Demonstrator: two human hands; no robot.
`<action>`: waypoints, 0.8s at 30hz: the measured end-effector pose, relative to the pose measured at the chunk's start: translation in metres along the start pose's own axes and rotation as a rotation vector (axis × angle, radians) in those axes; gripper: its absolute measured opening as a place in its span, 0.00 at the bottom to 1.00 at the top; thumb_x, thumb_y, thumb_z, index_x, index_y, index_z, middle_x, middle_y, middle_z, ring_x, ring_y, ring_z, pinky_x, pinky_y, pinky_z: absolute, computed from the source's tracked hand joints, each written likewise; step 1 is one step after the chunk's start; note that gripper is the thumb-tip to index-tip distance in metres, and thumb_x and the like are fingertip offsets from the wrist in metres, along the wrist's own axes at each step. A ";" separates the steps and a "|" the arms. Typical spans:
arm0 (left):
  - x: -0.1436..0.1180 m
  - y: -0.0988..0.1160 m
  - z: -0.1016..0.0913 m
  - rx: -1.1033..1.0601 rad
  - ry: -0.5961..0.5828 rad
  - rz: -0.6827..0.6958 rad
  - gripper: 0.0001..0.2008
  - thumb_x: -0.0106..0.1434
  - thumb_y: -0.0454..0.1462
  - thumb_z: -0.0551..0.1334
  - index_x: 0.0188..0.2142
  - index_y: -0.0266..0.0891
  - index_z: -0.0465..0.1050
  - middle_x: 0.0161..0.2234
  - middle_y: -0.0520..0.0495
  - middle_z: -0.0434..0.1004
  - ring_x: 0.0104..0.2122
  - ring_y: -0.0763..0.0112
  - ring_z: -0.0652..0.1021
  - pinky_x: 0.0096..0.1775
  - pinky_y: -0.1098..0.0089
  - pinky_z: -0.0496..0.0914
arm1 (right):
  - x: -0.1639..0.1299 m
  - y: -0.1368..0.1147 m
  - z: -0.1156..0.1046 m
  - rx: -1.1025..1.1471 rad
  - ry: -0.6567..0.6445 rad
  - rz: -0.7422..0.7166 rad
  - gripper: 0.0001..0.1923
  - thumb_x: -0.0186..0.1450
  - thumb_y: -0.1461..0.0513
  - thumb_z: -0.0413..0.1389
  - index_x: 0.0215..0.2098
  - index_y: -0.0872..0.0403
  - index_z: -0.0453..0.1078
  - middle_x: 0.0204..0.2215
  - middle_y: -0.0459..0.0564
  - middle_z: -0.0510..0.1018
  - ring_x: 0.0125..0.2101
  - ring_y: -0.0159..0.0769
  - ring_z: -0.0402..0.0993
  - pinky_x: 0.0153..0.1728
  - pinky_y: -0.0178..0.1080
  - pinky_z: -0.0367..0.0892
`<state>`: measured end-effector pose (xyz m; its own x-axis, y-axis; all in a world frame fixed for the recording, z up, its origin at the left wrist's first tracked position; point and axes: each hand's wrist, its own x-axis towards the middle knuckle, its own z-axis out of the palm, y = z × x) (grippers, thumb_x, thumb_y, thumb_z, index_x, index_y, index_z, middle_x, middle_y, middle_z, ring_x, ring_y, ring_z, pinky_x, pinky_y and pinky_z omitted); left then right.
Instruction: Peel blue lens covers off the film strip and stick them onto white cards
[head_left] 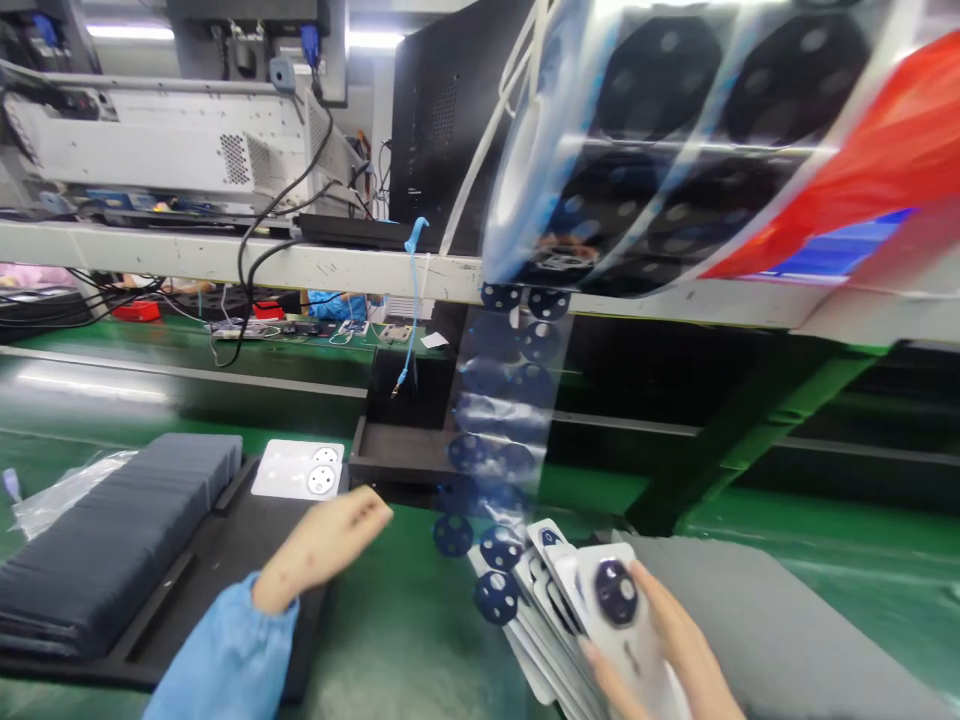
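My right hand (664, 650) grips a fanned stack of white phone back covers (570, 600) at the lower middle; the top cover shows a round dark camera ring. A clear film strip (499, 430) with dark round stickers hangs down from a roll at the upper right and ends just above the stack. My left hand (330, 545), in a blue sleeve, hovers with fingers loosely extended over the edge of a black tray (247, 540), holding nothing. A white cover with two round holes (300, 468) lies on that tray just beyond it.
A row of dark flat parts (112, 530) fills the black tray at the left. A clear plastic bag (52, 495) lies at the far left. A shelf (225, 260) with equipment and cables crosses above. A black box (409, 430) stands behind. A grey mat (787, 630) covers the right.
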<state>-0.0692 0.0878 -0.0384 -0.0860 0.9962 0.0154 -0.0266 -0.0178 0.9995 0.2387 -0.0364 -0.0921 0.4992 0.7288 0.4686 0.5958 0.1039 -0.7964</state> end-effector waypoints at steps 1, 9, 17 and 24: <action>0.021 -0.009 -0.012 0.157 -0.016 0.040 0.03 0.53 0.37 0.71 0.29 0.42 0.82 0.33 0.48 0.86 0.46 0.47 0.81 0.55 0.60 0.68 | 0.008 0.010 -0.009 -0.015 0.005 0.077 0.34 0.62 0.46 0.59 0.64 0.47 0.66 0.64 0.54 0.70 0.64 0.62 0.64 0.67 0.59 0.57; 0.104 -0.100 -0.076 0.907 -0.044 0.241 0.39 0.54 0.46 0.66 0.62 0.31 0.67 0.72 0.22 0.49 0.72 0.30 0.45 0.65 0.34 0.40 | 0.012 0.092 -0.014 -0.017 -0.241 0.153 0.33 0.65 0.44 0.53 0.62 0.52 0.69 0.67 0.58 0.67 0.67 0.57 0.59 0.66 0.54 0.58; 0.115 -0.113 -0.084 1.038 0.058 0.319 0.36 0.49 0.54 0.68 0.52 0.34 0.71 0.68 0.23 0.59 0.70 0.34 0.55 0.66 0.39 0.43 | 0.003 0.113 -0.021 -0.260 -0.346 0.018 0.41 0.67 0.42 0.50 0.70 0.54 0.53 0.72 0.63 0.54 0.71 0.59 0.48 0.67 0.58 0.54; 0.099 -0.066 -0.080 0.799 0.181 0.188 0.18 0.50 0.53 0.68 0.30 0.45 0.69 0.31 0.46 0.80 0.39 0.46 0.81 0.43 0.57 0.71 | -0.012 0.060 -0.017 -0.167 -0.176 -0.067 0.36 0.69 0.48 0.53 0.71 0.43 0.50 0.74 0.53 0.50 0.71 0.58 0.48 0.68 0.59 0.53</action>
<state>-0.1559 0.1809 -0.1052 -0.1787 0.9524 0.2472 0.7116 -0.0484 0.7009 0.2793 -0.0504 -0.1383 0.3463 0.8324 0.4327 0.7267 0.0537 -0.6848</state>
